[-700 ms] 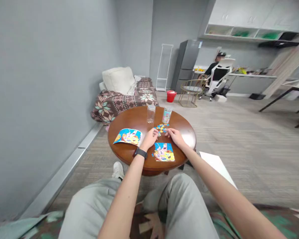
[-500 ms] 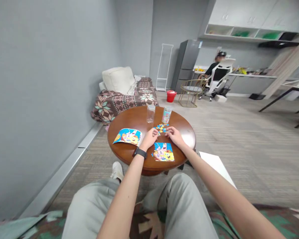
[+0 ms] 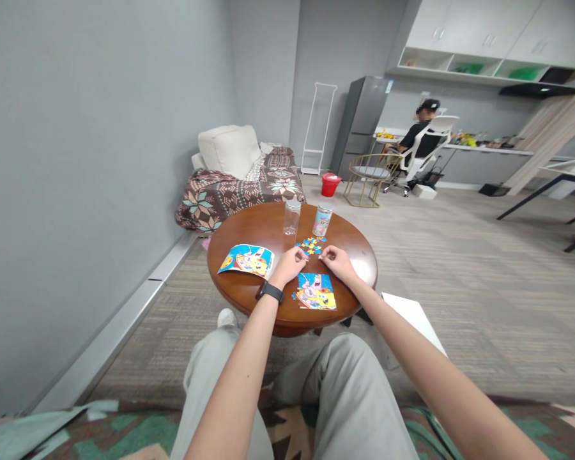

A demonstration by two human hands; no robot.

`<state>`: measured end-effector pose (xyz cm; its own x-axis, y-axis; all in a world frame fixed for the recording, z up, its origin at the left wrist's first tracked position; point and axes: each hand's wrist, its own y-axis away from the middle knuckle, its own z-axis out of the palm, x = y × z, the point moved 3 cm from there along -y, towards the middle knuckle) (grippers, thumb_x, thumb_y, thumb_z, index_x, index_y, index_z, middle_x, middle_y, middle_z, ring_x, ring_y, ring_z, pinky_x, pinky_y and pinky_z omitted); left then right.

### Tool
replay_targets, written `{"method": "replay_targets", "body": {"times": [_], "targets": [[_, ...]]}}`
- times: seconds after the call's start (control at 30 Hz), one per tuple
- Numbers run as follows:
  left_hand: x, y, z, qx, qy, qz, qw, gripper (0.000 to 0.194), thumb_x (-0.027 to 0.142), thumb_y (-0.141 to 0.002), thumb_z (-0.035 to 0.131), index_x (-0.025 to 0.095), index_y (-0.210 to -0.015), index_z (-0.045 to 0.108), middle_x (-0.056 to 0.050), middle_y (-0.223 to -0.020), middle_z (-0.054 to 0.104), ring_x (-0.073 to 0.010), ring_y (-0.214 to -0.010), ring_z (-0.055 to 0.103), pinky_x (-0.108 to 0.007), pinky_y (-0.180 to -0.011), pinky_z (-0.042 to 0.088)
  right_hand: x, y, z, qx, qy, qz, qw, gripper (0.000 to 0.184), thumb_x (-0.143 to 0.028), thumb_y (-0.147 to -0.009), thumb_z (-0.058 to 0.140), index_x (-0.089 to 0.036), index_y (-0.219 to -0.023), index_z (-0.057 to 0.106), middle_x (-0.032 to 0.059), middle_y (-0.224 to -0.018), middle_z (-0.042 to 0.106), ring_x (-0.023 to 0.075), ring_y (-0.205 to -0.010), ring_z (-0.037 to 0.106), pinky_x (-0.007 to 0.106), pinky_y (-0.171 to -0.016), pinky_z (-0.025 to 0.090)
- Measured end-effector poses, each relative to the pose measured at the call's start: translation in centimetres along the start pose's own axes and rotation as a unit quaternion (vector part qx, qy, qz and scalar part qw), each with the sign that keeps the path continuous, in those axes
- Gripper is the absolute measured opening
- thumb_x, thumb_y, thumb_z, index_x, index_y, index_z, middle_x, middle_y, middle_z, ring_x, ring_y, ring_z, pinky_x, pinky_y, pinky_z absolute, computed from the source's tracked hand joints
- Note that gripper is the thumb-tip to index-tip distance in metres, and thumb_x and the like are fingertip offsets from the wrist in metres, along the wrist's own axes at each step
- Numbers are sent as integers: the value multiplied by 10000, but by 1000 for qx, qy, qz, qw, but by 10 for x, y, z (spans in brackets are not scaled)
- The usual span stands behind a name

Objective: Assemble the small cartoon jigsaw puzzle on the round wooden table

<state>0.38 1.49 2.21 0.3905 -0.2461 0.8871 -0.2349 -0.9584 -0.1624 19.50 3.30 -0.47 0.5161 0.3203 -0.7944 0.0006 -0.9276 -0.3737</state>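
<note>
Left hand [image 3: 293,263] and right hand [image 3: 338,261] each seem to pinch a jigsaw piece [image 3: 321,257], loose pieces [image 3: 311,245] just beyond, the part-built jigsaw [image 3: 316,292] on their near side; pieces look light, stiff, best gripped by edges.

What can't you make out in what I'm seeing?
In the head view:
- What the left hand and right hand pinch, if anything: too small, partly behind fingers.
- How many loose pieces: too small, crowded.
- The picture sheet's underside: hidden by its top.
- The dark-legged table's far end: cut off by the right edge.
</note>
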Motion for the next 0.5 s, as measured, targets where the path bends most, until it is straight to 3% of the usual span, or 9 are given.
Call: {"method": "replay_targets", "body": {"times": [0.2,0.37,0.5], "targets": [[-4,-3,2,9,11,23,1000,104,71,-774,571,171,-798,586,21,-727,621,-106,-672,572,-214,-685,468,-2,0,-1,9,7,-8,1000,92,-296,-698,611,-206,-697,631,20,-712,648,155,-609,535,304,-651,461],[-9,-5,5,2,38,37,999,53,139,-818,581,169,-858,599,15,-764,624,-104,-685,579,-214,-678,470,-5,0,0,-6,-4,19,1000,148,-310,-717,613,-197,-755,701,40,-728,702,174,-636,579,313,-669,476],[-12,-7,6,4,47,31,998,128,189,-791,655,171,-906,600,20,-751,616,-106,-668,572,-219,-661,471,-7,1,1,-13,-16,39,999,189,-362,-741,617,-196,-754,705,56,-765,730,194,-683,627,321,-691,494]]}}
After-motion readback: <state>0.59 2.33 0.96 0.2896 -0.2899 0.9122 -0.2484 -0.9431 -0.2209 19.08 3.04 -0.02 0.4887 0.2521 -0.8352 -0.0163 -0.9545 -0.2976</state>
